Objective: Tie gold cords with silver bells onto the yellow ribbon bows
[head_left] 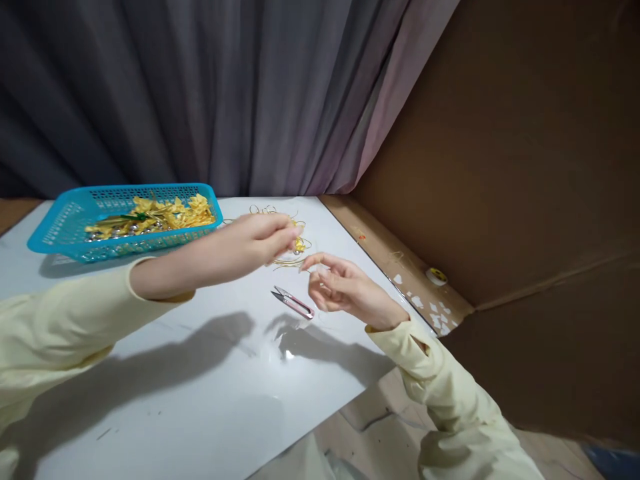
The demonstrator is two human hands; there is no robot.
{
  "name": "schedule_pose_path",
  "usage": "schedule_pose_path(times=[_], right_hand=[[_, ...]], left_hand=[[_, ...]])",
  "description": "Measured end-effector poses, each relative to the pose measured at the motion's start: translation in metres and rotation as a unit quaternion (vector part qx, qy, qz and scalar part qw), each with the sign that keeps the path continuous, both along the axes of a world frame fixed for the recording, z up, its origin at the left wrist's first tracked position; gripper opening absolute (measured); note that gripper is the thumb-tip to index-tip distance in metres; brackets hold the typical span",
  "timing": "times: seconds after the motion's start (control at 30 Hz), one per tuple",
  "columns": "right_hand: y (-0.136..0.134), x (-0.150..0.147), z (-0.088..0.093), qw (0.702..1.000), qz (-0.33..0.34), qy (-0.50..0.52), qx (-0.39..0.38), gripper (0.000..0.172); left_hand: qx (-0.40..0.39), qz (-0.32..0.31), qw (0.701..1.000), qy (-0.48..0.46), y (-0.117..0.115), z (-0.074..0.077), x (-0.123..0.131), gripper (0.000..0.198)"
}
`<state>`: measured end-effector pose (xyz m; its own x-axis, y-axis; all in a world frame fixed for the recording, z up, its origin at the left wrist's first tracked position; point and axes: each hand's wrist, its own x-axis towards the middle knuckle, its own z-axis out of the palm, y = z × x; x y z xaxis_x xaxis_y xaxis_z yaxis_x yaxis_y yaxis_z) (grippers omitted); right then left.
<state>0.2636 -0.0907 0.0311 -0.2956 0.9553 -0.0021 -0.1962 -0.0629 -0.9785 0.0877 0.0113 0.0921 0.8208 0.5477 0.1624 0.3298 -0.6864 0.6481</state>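
My left hand (263, 237) reaches across the white table (165, 393), fingers pinched together over a loose pile of gold cord loops and small gold pieces (287, 247). What it pinches is too small to name. My right hand (337, 287) hovers just right of it, fingers curled, index and thumb close together, seemingly empty. A small pair of thread snips with pink handles (293, 302) lies on the table just below and between both hands. Both arms wear pale yellow sleeves.
A turquoise plastic basket (65, 230) with yellow-gold ornaments and small silver bells stands at the back left. A cardboard wall (500, 167) borders the right side, with white scraps and a small yellow-marked disc (437, 275) on its flap. Grey curtains hang behind.
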Motion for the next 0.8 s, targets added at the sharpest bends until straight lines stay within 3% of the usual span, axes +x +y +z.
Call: schedule_pose_path(times=[0.13,0.23,0.37,0.5,0.67,0.8], right_hand=[[-0.028,0.019,-0.011,0.993,-0.104,-0.056,-0.02,0.023],[-0.056,0.037,-0.021,0.975,-0.149,-0.152,-0.062,0.029],[-0.09,0.054,-0.037,0.953,-0.116,-0.23,-0.157,0.042],[-0.113,0.062,-0.05,0.931,-0.169,-0.269,-0.18,0.046],[-0.119,0.068,-0.062,0.92,-0.212,-0.276,-0.177,0.052],[-0.114,0.081,-0.067,0.909,-0.205,-0.309,-0.192,0.051]], left_hand=[[0.121,0.057,0.991,0.003,0.023,-0.008,-0.027,0.033],[0.145,0.046,0.987,0.048,0.032,-0.02,-0.05,0.034],[0.14,-0.03,0.984,0.107,0.024,-0.038,-0.073,0.035],[0.105,-0.07,0.981,0.149,0.011,-0.055,-0.084,0.032],[0.034,-0.098,0.982,0.161,0.004,-0.062,-0.086,0.029],[0.018,-0.097,0.982,0.161,-0.002,-0.061,-0.084,0.03]])
